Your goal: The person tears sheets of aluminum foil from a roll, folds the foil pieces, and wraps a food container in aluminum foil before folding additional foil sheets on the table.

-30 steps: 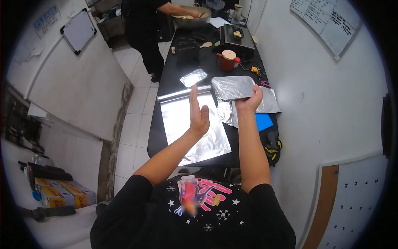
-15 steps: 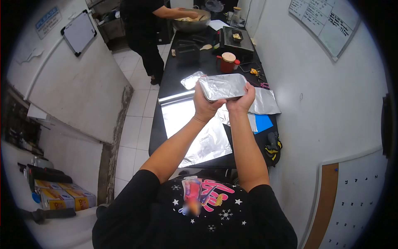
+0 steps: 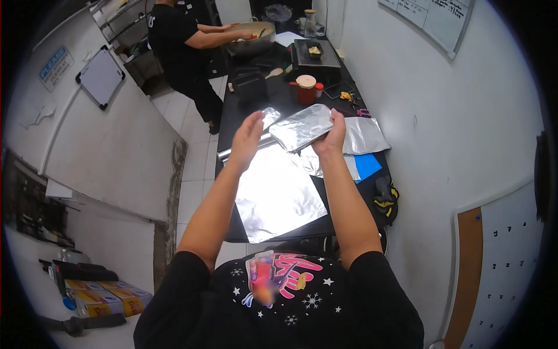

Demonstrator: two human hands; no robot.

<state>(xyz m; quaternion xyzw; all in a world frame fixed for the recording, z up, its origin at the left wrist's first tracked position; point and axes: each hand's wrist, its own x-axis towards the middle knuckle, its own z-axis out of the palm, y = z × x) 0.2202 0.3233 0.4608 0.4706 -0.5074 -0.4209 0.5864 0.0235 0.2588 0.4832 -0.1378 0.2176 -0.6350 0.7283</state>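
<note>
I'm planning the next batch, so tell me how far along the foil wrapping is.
Looks done: foil covers the top of the tray; its underside is hidden. In hand: the right hand holds that tray, the left hand open beside it. Probably left: more wrapping, as the foil sheet lies spread flat and a co-worker is at the bowl.

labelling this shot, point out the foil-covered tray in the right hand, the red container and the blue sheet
foil-covered tray [image 3: 301, 127]: head view, middle of its foil top
red container [image 3: 306, 93]: head view, front of its body
blue sheet [image 3: 367, 167]: head view, its exposed middle
</note>
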